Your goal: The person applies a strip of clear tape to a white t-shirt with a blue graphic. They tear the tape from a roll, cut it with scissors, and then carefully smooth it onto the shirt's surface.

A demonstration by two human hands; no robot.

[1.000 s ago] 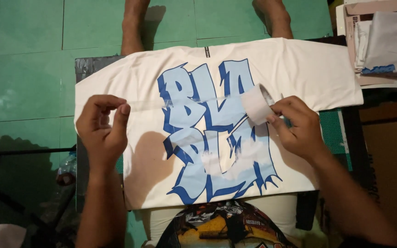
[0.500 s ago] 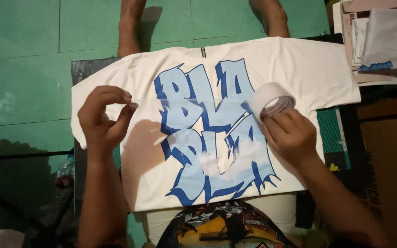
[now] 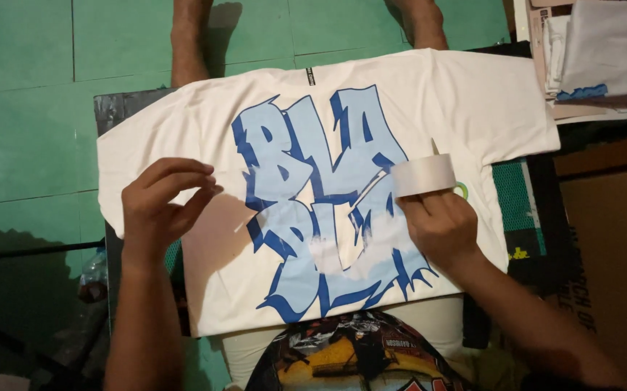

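A white T-shirt (image 3: 473, 101) with big light-blue and dark-blue graffiti lettering (image 3: 306, 181) lies flat on a dark board, neck end away from me. My right hand (image 3: 440, 228) grips a roll of pale tape (image 3: 423, 174) over the right part of the print; a loose end sticks up from the roll. My left hand (image 3: 161, 199) hovers over the shirt's left side, fingertips pinched together near a small pale scrap; whether it holds the scrap I cannot tell.
Another person's two bare legs (image 3: 186, 40) stand on the green tiled floor (image 3: 31, 108) beyond the shirt. A brown cardboard box (image 3: 610, 246) sits at right, with stacked boards and white cloth (image 3: 596, 51) at top right. A green cutting mat (image 3: 512, 195) shows beside the shirt.
My right hand turned the tape roll from facing up onto its side and shifted slightly down-right. My left hand stayed over the shirt's left side, fingers still pinched.
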